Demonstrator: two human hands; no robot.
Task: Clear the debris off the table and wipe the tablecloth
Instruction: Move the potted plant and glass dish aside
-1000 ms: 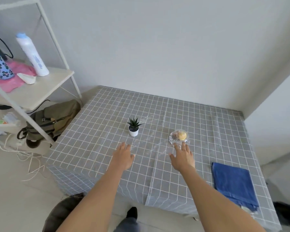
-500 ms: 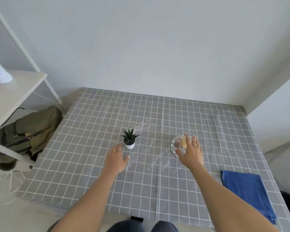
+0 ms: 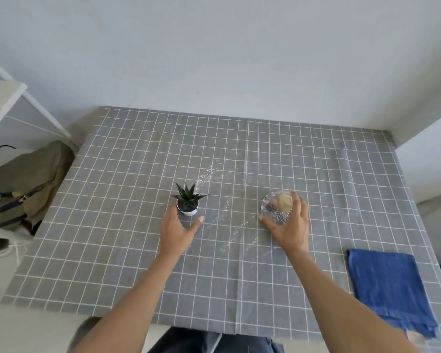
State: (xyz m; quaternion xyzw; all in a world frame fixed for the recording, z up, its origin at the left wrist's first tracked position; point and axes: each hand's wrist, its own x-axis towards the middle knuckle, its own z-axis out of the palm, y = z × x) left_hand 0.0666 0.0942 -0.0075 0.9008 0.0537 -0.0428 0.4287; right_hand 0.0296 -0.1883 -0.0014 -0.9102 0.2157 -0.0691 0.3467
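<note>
A grey checked tablecloth [image 3: 127,179] covers the table. White crumbs [image 3: 215,174] lie scattered in streaks across its middle. A small plant in a white pot [image 3: 187,203] stands left of centre; my left hand [image 3: 177,231] is spread around the pot's near side, thumb and fingers apart on either side. A clear glass dish [image 3: 274,206] with yellowish food in it sits right of centre. My right hand [image 3: 290,225] lies over the dish, fingers wrapped on its right rim and thumb at its near left edge.
A folded blue cloth [image 3: 387,289] lies at the table's near right corner. A white shelf unit [image 3: 3,103] and an olive bag [image 3: 23,182] stand to the left of the table. Walls close the far and right sides.
Both hands have moved forward: the left up to the plant pot, the right further over the glass dish. The view has tilted down and shifted right.
</note>
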